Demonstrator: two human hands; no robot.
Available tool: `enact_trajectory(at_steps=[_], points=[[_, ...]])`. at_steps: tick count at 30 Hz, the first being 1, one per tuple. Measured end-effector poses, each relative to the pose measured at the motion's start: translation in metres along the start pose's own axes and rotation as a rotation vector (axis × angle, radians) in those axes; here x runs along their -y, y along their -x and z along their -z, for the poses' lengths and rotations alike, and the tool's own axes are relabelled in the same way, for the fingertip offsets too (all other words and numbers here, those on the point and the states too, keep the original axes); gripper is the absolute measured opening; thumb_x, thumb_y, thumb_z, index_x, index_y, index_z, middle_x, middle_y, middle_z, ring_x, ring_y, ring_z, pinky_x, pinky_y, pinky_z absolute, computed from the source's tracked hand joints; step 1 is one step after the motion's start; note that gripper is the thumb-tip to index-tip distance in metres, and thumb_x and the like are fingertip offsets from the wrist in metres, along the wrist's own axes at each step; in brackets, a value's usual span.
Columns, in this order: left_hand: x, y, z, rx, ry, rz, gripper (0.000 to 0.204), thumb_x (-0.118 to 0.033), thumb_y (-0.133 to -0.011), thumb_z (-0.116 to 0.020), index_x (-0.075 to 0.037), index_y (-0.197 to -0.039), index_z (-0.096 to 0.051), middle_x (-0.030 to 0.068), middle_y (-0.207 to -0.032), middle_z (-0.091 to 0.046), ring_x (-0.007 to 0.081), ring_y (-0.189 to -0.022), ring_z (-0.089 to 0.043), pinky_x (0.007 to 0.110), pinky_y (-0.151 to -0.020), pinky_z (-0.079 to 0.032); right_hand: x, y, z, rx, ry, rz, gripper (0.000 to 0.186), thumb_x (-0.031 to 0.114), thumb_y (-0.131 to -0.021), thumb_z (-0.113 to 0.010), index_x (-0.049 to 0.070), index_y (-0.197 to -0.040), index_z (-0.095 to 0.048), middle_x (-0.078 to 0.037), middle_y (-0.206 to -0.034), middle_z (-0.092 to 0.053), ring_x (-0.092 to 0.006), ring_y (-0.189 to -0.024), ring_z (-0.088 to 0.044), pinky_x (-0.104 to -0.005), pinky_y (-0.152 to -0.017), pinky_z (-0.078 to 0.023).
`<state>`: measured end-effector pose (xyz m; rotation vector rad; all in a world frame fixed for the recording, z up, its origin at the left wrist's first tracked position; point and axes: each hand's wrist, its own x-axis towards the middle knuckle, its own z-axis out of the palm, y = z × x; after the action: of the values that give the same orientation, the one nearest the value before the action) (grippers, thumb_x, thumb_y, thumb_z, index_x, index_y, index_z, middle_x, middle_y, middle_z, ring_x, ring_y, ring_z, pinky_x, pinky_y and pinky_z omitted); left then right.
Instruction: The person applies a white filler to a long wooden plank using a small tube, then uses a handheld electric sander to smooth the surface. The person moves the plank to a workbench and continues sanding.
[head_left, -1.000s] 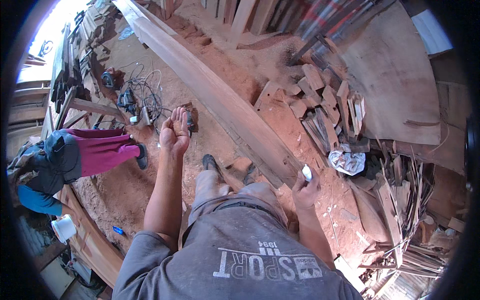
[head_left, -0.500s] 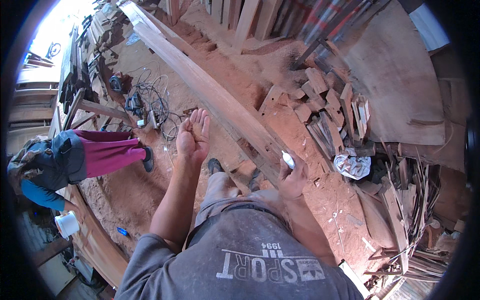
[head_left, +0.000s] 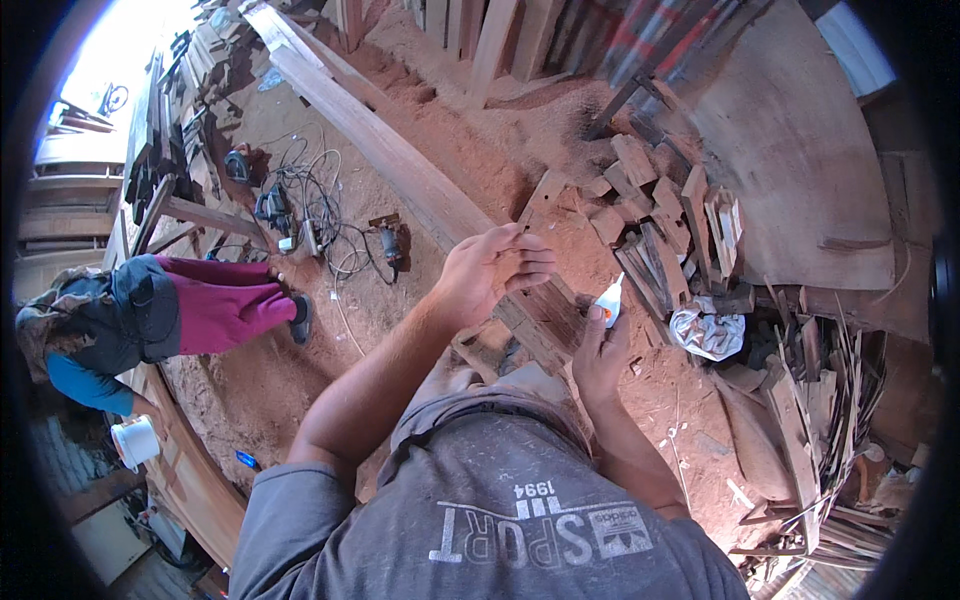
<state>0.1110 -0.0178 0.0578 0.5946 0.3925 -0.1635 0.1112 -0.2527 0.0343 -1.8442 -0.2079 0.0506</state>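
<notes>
Here in the head view, the left hand (head_left: 488,272) has swung inward, over the long reddish-brown wooden plank (head_left: 400,172), bringing it close to the right hand (head_left: 602,358)! It's cupped and half-open; whether anything sits in that palm, I can't tell. The right hand grips a small white plastic bottle with a pointed nozzle (head_left: 610,302), held upright beside the plank's near end. Its orange mark's too small to read; pale lettering spans the dusty grey cloth shirt (head_left: 490,450).
</notes>
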Motion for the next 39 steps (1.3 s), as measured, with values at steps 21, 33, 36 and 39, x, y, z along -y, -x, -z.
enact_trajectory(at_steps=[21,33,36,39], points=[[-0.01,-0.072,-0.006,0.626,-0.42,0.322,0.031,-0.013,-0.11,-0.056,0.01,-0.114,-0.077,0.0157,-0.11,-0.081,0.0255,-0.103,-0.078,0.037,-0.102,-0.058,-0.029,0.034,0.038,-0.313,-0.08,-0.115,0.034,0.032,-0.118,-0.051,-0.002,-0.119,-0.058,-0.016,-0.105,-0.076,-0.0225,-0.094,-0.075,-0.0388,-0.089,-0.061],[-0.007,-0.08,0.003,0.859,-1.091,-0.397,0.034,-0.023,-0.112,-0.056,-0.001,-0.124,-0.08,0.0096,-0.127,-0.079,0.0207,-0.122,-0.071,0.038,-0.107,-0.054,-0.05,0.012,0.041,-0.411,-0.122,-0.131,0.038,0.03,-0.115,-0.057,-0.003,-0.133,-0.058,-0.006,-0.115,-0.066,-0.017,-0.105,-0.06,-0.0338,-0.095,-0.05],[-0.015,-0.052,-0.019,0.633,-0.934,-0.068,0.033,-0.02,-0.108,-0.063,-0.001,-0.133,-0.076,0.0113,-0.137,-0.076,0.022,-0.132,-0.067,0.04,-0.116,-0.048,-0.07,0.002,0.058,-0.316,-0.174,-0.073,0.039,0.029,-0.114,-0.06,-0.002,-0.137,-0.061,-0.006,-0.117,-0.068,-0.0165,-0.106,-0.061,-0.0344,-0.096,-0.05],[-0.018,-0.033,-0.019,0.425,-1.101,-0.399,0.029,-0.018,-0.103,-0.071,-0.001,-0.125,-0.077,0.0167,-0.133,-0.076,0.031,-0.133,-0.066,0.043,-0.116,-0.049,-0.018,-0.023,0.043,-0.185,-0.181,-0.031,0.035,0.029,-0.113,-0.063,0.001,-0.135,-0.065,-0.005,-0.116,-0.069,-0.0149,-0.103,-0.062,-0.0328,-0.094,-0.05]])
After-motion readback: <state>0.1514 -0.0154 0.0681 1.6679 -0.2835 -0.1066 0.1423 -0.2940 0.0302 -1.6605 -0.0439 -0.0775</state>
